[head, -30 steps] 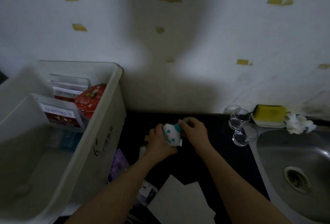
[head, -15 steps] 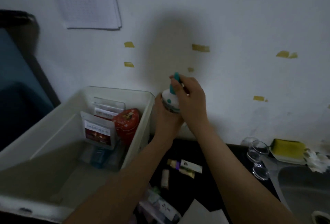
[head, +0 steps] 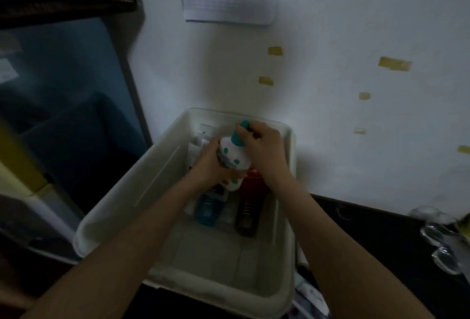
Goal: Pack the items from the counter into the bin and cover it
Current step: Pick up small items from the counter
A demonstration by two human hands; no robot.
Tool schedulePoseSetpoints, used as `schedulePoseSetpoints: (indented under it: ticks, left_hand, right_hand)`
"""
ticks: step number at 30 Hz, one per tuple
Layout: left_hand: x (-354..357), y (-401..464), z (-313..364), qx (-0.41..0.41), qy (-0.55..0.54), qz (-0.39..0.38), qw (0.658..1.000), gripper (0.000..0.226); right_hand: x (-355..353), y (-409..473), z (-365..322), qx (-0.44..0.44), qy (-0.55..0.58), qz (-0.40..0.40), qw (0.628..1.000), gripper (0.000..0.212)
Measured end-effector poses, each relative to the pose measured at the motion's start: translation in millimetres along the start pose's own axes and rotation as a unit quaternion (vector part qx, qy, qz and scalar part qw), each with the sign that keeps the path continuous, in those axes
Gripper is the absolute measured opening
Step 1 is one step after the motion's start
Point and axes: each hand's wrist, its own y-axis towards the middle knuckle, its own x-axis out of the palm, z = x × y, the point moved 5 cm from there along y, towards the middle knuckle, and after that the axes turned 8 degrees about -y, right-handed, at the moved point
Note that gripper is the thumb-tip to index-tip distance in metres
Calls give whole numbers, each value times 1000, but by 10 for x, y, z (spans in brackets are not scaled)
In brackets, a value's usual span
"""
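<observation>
White, teal-capped bottle point(head: 232, 158) hangs over the bin point(head: 287, 219): left hand point(head: 211, 163) grips its body, right hand point(head: 262, 148) fingers clamp the cap, steadying its descent toward twelve o'clock.

One bin point(head: 287, 191), one bottle point(head: 232, 158), two hands, two glasses.

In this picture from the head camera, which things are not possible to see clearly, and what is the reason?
- White bottle base: covered by the left hand, head view.
- Packets at the bin's far end: behind both hands; the right hand pinches the teal cap.
- Labels on the blue item and dark item: too dim and blurred.
- Glasses: blurred, partly cut by the right edge.
- No lid is in view.
</observation>
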Motion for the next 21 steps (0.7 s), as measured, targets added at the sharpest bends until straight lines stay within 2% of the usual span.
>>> schedulePoseSetpoints:
  ticks: [2, 5, 7, 12, 15, 18, 21]
  left_hand:
    - [-148, -34, -227, -19, 9, -67, 998, 59]
    - [-292, -1, -571, -75, 110, -143, 981, 31]
    - [-281, 55, -810, -106, 171, -173, 964, 24]
    - [-90, 143, -1215, -147, 266, -254, 918, 46]
    - [-94, 179, -1388, -149, 352, -295, 876, 52]
    - [-100, 237, -1412, -142, 368, -293, 871, 55]
    - [-65, 271, -1362, -119, 366, -290, 876, 56]
  right_hand:
    - [296, -43, 113, 11, -68, -54, 996, 21]
    - [639, -146, 342, 36, -167, -148, 974, 20]
    - [768, -239, 494, 56, -205, -198, 957, 19]
    - [789, -302, 664, 69, -261, -260, 927, 22]
    - [856, -326, 826, 102, -349, -343, 866, 20]
    - [871, -382, 936, 130, -413, -397, 809, 24]
    - [853, -409, 969, 157, -431, -408, 790, 28]
